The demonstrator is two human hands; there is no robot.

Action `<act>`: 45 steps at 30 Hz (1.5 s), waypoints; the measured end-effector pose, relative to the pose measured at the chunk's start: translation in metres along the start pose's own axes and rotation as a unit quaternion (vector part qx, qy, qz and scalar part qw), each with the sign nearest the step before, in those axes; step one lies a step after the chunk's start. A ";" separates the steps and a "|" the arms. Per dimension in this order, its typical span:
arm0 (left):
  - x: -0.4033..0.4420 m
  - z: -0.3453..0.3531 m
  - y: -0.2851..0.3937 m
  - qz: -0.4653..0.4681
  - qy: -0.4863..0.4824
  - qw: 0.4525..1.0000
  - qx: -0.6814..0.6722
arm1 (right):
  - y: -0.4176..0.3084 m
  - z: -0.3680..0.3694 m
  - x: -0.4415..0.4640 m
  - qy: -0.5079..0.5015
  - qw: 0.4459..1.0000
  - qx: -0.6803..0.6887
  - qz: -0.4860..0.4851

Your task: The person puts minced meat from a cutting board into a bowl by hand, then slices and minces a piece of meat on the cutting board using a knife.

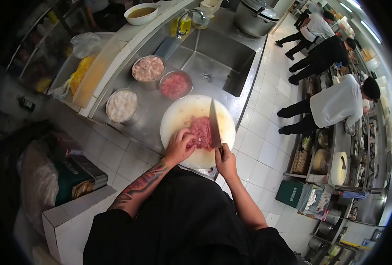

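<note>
A round white cutting board (pixel 171 117) lies on the steel counter, with a pile of chopped red meat (pixel 200 130) in its middle. My left hand (pixel 181 146) rests on the left edge of the meat, fingers bent against it. In my right hand (pixel 225 160) is the handle of a large knife (pixel 215 128), its broad blade along the right side of the meat and its tip pointing away from me. Beyond the board stand a bowl of red meat (pixel 176 85), a bowl of pale pink meat (pixel 148 69) and a bowl of whitish pieces (pixel 122 105).
A steel sink (pixel 222 62) with a faucet (pixel 198 17) lies beyond the board. A lidded pot (pixel 255 17) stands at the counter's far end. A plastic bin (pixel 96 73) is at the left. Several people work along the right counter, one in a white top (pixel 337 101).
</note>
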State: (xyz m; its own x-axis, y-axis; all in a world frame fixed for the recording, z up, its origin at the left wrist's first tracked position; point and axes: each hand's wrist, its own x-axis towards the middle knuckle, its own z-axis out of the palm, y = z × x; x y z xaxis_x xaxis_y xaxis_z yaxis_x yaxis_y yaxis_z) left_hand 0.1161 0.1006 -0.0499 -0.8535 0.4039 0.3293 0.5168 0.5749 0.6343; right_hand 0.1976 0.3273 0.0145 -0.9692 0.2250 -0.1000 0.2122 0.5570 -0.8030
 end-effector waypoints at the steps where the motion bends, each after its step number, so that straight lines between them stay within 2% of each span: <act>1: -0.001 0.001 -0.001 -0.001 0.000 1.000 -0.001 | -0.011 -0.001 -0.005 0.023 1.000 0.019 -0.001; 3: -0.001 0.006 -0.002 0.007 0.022 1.000 0.001 | -0.017 0.004 -0.012 0.031 0.999 0.016 0.010; 4: -0.002 0.007 -0.001 0.008 0.021 1.000 0.000 | 0.001 0.012 -0.004 0.008 0.996 -0.079 -0.028; 5: -0.003 0.007 -0.001 0.003 0.012 1.000 -0.005 | 0.020 0.012 -0.003 0.009 0.997 -0.077 -0.026; 7: -0.002 0.003 -0.003 -0.003 0.007 1.000 -0.004 | 0.004 0.000 0.007 -0.039 0.997 -0.061 0.009; 8: -0.002 0.002 -0.003 0.001 0.007 1.000 -0.001 | -0.011 -0.002 0.001 -0.007 1.000 0.000 0.009; 9: 0.000 0.003 -0.001 0.006 0.008 1.000 0.000 | -0.010 0.002 0.000 -0.005 1.000 -0.002 0.010; 12: -0.001 0.007 -0.001 0.006 0.021 1.000 -0.001 | 0.038 0.019 0.009 -0.034 0.995 -0.072 -0.064; 13: 0.000 0.005 -0.003 0.008 0.021 1.000 0.004 | 0.017 0.012 0.007 -0.033 0.995 -0.068 -0.066; 15: 0.003 0.002 -0.008 0.017 0.046 0.993 -0.105 | -0.024 -0.007 0.000 -0.052 0.998 -0.020 0.029; 16: 0.008 0.002 -0.013 0.020 0.047 0.993 -0.104 | -0.026 -0.003 -0.007 -0.007 1.000 0.011 0.003; 17: 0.014 0.004 -0.020 -0.019 0.091 0.985 -0.145 | 0.006 0.017 -0.008 0.046 0.998 -0.024 -0.037; 18: 0.019 0.004 -0.026 -0.059 0.133 0.972 -0.187 | 0.016 0.018 -0.006 0.008 1.000 -0.016 -0.018; 19: 0.032 0.001 -0.034 -0.114 0.133 0.974 -0.144 | 0.024 0.019 -0.006 -0.031 0.999 -0.007 0.002; 21: 0.059 0.001 -0.064 -0.004 0.168 0.986 -0.014 | 0.045 0.010 0.007 -0.030 1.000 0.001 0.001; 22: 0.069 -0.001 -0.078 -0.003 0.168 0.986 -0.014 | 0.029 0.000 0.008 -0.018 0.999 -0.023 -0.028; 23: 0.078 -0.002 -0.090 0.007 0.128 0.992 0.011 | 0.009 -0.011 0.005 -0.017 0.999 -0.025 -0.028; 26: 0.084 -0.005 -0.084 0.005 0.044 0.998 0.047 | -0.044 -0.037 -0.002 0.039 0.999 -0.001 -0.023; 27: 0.085 -0.010 -0.078 -0.007 -0.004 0.998 0.059 | -0.043 -0.034 -0.004 0.040 0.999 0.000 -0.022; 28: 0.082 -0.014 -0.069 -0.004 -0.006 0.998 0.060 | -0.039 -0.030 -0.006 0.067 0.997 -0.005 -0.038; 29: 0.073 -0.016 -0.055 -0.012 -0.019 1.000 0.003 | -0.032 -0.025 -0.008 0.095 0.994 -0.012 -0.053; 30: 0.063 -0.015 -0.042 -0.021 -0.033 0.998 -0.056 | -0.005 -0.011 -0.007 0.082 0.994 -0.058 -0.039; 31: 0.055 -0.011 -0.031 -0.019 -0.036 0.997 -0.058 | 0.033 0.005 -0.001 0.030 0.993 -0.109 -0.035; 33: 0.038 -0.003 -0.015 -0.059 0.002 0.984 -0.167 | 0.029 -0.009 0.005 -0.019 0.995 -0.095 -0.030; 36: 0.014 0.003 -0.006 -0.023 0.002 0.993 -0.115 | -0.034 -0.029 -0.004 0.018 0.999 -0.044 -0.013; 39: 0.008 0.007 -0.008 0.008 -0.002 0.996 -0.088 | -0.009 -0.006 -0.001 0.042 0.995 -0.088 -0.032; 40: 0.010 0.006 -0.007 -0.001 -0.004 0.996 -0.094 | 0.023 0.004 0.010 -0.044 0.983 -0.180 -0.006; 45: 0.009 0.008 -0.011 0.001 -0.006 0.996 -0.085 | -0.019 -0.022 0.021 -0.068 0.981 -0.178 -0.021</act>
State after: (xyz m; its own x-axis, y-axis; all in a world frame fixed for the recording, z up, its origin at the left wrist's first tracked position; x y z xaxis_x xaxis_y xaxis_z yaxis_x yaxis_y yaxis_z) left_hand 0.1036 0.1033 -0.0593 -0.8515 0.4136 0.3223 0.4982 0.4463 0.7434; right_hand 0.1757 0.3397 0.0404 -0.9806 0.1002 -0.1686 0.1783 0.8133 -0.5539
